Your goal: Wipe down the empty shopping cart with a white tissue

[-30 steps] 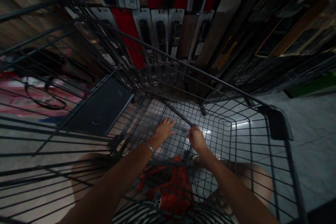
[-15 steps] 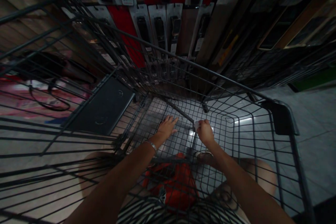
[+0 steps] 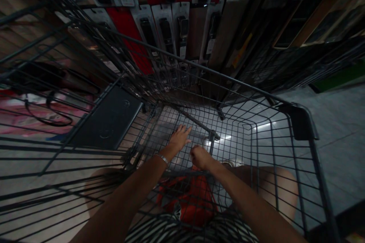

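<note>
I see the grey wire shopping cart (image 3: 228,76) from above, with both my arms inside it. My left hand (image 3: 179,137), with fingers spread, lies over the wire floor of the cart (image 3: 168,121); a metal bracelet (image 3: 162,158) circles that wrist. Just to its right, my right hand (image 3: 201,157) is closed, close above the wire grid. A crumpled white tissue showed in its fingers half a second ago; the fist hides it now. Under the wires near me lies an orange-red bag or cloth (image 3: 196,201), its kind unclear.
A rack of carded, packaged goods (image 3: 167,30) stands beyond the cart. On the left are a dark plastic panel (image 3: 105,121) and pink packages (image 3: 42,110). Bent knees (image 3: 278,186) flank the cart's near part. Pale tiled floor (image 3: 342,140) shows at right.
My right hand has moved left and towards me, close to my left hand, and the white tissue has gone out of sight. The left hand stays nearly in place; the view has shifted slightly.
</note>
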`<state>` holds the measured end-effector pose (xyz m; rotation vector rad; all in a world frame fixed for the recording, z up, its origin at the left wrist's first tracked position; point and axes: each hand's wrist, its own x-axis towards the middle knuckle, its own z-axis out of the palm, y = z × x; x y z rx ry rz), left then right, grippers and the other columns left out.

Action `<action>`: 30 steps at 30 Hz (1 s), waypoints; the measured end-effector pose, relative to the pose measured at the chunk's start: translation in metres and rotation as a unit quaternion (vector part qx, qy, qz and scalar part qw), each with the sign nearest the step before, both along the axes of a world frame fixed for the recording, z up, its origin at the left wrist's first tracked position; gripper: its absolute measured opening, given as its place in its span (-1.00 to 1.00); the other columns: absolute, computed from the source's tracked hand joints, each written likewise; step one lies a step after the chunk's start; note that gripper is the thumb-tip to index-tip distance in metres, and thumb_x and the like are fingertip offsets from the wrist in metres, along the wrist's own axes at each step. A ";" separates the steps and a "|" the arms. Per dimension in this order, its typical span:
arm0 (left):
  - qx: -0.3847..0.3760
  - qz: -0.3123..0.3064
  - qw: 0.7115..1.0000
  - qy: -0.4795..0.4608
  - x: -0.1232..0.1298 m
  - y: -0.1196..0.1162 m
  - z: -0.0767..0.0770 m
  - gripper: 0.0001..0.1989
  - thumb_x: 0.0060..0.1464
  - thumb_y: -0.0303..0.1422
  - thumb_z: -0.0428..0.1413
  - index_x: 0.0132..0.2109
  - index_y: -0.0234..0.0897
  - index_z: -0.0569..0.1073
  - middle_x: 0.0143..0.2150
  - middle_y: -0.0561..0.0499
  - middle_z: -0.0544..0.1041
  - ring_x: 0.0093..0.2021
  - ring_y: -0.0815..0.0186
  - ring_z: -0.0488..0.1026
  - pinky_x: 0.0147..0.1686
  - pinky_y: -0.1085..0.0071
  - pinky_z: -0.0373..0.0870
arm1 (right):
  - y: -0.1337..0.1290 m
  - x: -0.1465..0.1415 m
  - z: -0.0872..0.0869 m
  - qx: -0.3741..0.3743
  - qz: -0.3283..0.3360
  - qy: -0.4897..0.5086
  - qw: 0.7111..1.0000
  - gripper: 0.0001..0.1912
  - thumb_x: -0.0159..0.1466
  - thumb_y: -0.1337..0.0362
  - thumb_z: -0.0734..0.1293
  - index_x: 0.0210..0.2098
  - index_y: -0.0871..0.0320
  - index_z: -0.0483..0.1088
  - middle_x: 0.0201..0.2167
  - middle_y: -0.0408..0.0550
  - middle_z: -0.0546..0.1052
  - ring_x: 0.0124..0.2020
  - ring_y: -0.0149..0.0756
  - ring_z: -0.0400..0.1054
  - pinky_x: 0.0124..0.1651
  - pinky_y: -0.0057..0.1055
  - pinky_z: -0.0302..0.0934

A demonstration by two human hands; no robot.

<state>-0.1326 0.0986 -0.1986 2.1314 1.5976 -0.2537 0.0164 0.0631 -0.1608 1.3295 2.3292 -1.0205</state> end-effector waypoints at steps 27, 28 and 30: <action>-0.018 0.008 1.000 0.013 0.004 0.001 0.011 -0.36 0.12 -0.28 0.08 0.29 -0.26 0.05 0.30 -0.22 0.12 0.32 0.00 -0.07 0.13 0.15 0.22 | 0.032 0.036 0.003 0.117 -0.241 -0.065 0.961 -0.69 0.12 0.58 0.14 -0.20 0.32 0.38 -0.13 0.15 0.40 -0.14 -0.26 0.34 -0.10 -0.44 0.16; -0.020 0.008 1.000 0.016 0.005 0.002 0.012 -0.36 0.12 -0.28 0.08 0.29 -0.26 0.05 0.30 -0.22 0.12 0.32 0.00 -0.07 0.14 0.16 0.21 | 0.031 0.036 0.004 0.114 -0.240 -0.059 0.962 -0.69 0.12 0.58 0.14 -0.20 0.31 0.38 -0.13 0.15 0.40 -0.14 -0.26 0.34 -0.10 -0.45 0.16; -0.019 0.008 1.000 0.021 0.005 0.002 0.014 -0.36 0.12 -0.29 0.08 0.29 -0.25 0.06 0.29 -0.21 0.13 0.32 0.01 -0.07 0.15 0.16 0.20 | 0.027 0.035 0.005 0.105 -0.233 -0.044 0.966 -0.69 0.12 0.57 0.15 -0.21 0.30 0.39 -0.13 0.14 0.41 -0.15 -0.27 0.35 -0.10 -0.46 0.17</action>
